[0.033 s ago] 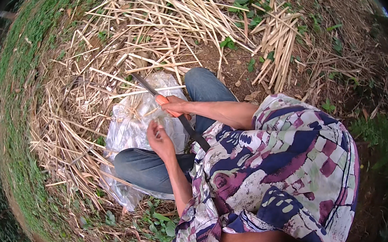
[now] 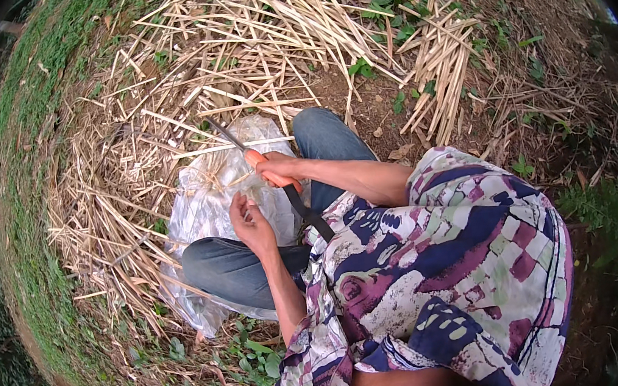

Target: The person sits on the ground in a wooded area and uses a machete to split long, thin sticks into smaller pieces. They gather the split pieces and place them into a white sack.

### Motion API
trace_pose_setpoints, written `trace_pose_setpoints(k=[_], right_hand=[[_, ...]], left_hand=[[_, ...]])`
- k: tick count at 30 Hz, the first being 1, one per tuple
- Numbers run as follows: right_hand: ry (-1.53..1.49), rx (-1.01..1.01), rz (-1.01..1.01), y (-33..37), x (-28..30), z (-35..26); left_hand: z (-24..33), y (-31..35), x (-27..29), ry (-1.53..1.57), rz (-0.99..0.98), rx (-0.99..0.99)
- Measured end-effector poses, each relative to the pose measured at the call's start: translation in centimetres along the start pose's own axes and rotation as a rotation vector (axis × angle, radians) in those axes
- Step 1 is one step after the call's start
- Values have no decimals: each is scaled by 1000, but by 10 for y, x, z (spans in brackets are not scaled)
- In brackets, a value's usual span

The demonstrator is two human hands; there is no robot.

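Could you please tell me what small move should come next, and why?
Perhaps the left hand should pick up a pale stick: the right hand grips the orange-handled blade, while the left is half-curled, with no stick clearly visible in it.

The long orange tubular handle (image 2: 291, 186) in the right hand (image 2: 277, 168) looked like smooth plastic, and the slim grey blade (image 2: 224, 133) ahead of it like metal. Under the left hand (image 2: 253, 226), the clear, crumpled sheet (image 2: 200, 205) was glossy plastic. Beyond both hands, the thin straw-coloured sticks (image 2: 445, 67) looked dry, woody and matt; beside the hands, the blue trousers (image 2: 228, 269) were matt cloth.
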State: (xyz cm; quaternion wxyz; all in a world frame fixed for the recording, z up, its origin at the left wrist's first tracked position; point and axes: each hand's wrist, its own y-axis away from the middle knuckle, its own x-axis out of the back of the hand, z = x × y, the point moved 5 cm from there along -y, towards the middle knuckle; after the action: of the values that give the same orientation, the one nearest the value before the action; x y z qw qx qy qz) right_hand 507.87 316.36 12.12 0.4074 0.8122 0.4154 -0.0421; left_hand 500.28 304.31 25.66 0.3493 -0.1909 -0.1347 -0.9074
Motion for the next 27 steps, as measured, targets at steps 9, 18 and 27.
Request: trace_pose_setpoints(k=[9,18,27], right_hand=[[92,51,79,97,35,-57],[160,145,422,188,94,-93],[-96,157,489,228,98,-52]], left_hand=[[-11,-16,-22,-58,-157,40],[-42,-87,-140,12,-305,-17],[-107,-119,-216,-490,-329,-129]])
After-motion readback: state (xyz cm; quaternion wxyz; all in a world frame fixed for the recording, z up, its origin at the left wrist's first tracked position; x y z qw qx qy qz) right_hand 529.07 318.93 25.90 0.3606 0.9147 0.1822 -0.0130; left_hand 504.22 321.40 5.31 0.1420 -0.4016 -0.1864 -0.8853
